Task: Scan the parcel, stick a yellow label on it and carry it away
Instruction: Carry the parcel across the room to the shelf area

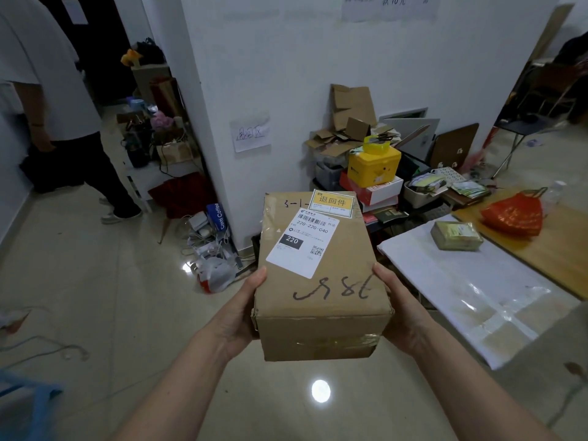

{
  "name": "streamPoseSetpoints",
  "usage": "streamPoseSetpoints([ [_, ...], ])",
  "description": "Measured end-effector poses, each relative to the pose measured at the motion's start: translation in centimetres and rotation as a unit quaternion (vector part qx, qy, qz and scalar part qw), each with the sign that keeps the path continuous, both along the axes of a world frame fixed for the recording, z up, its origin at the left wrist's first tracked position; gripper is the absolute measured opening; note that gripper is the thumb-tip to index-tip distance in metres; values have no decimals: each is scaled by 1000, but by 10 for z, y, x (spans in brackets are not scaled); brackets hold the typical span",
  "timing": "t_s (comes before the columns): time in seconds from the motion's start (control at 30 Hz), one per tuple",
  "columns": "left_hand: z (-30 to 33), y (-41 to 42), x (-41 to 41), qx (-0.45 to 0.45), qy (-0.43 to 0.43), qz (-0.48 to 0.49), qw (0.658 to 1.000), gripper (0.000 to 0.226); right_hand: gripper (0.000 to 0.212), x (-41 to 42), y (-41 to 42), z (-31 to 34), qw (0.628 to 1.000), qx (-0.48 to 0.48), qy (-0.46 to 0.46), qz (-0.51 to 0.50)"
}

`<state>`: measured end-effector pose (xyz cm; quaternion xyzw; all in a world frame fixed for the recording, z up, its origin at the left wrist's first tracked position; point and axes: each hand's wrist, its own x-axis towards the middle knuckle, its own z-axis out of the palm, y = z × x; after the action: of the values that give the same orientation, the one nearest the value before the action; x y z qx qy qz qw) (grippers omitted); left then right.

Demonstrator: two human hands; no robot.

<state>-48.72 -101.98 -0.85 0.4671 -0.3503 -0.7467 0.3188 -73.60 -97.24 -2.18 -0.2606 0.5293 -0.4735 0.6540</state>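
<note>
A brown cardboard parcel (331, 300) is held out in front of me above the tiled floor. My left hand (241, 310) grips its left side and my right hand (401, 313) grips its right side. A yellow label (332, 202) sits on the far end of the parcel's top. Below it is a white shipping label (302, 243) with a barcode and the number 220. Black handwriting marks the top near me.
A white-covered table (461, 281) stands at the right with a small green packet (456, 236) and a red bag (514, 214). Boxes and a yellow case (374, 165) pile against the white pillar ahead. A person (51, 100) stands at the left. Cables lie on the floor.
</note>
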Motion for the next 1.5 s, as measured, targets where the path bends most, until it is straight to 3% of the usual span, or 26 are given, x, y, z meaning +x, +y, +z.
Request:
streamPoseSetpoints([
  [0.2,11,-60,-65,-3,-11,-3,1000,30,53,-62,-60,10,1000,-7,-2,-8],
  [0.3,14,-89,-92,-8,-7,8,1000,39,63,-90,-92,16,1000,-25,1,15],
  [0.4,12,-112,-110,-3,4,28,1000,38,55,-108,-125,15,999,-16,-14,26],
  [0.53,8,-151,-125,-7,7,35,999,32,67,-127,-172,2,998,3,-46,29],
  [0.67,1,-201,-137,-16,3,33,999,49,70,-138,-221,-6,998,9,-49,27],
  [0.83,-10,-273,-144,-6,16,37,999,42,91,-143,-292,-6,999,-5,-42,19],
  [0.97,-17,-334,-142,23,37,41,998,34,82,-141,-351,-4,998,8,-58,30],
  [1.2,-26,-431,-150,39,28,18,999,57,93,-150,-439,-14,999,23,-27,14],
  [1.33,-30,-482,-159,44,38,12,998,50,102,-164,-492,-28,999,36,-28,17],
  [1.5,-44,-546,-174,39,37,15,998,74,88,-182,-564,-46,998,34,-42,23],
])
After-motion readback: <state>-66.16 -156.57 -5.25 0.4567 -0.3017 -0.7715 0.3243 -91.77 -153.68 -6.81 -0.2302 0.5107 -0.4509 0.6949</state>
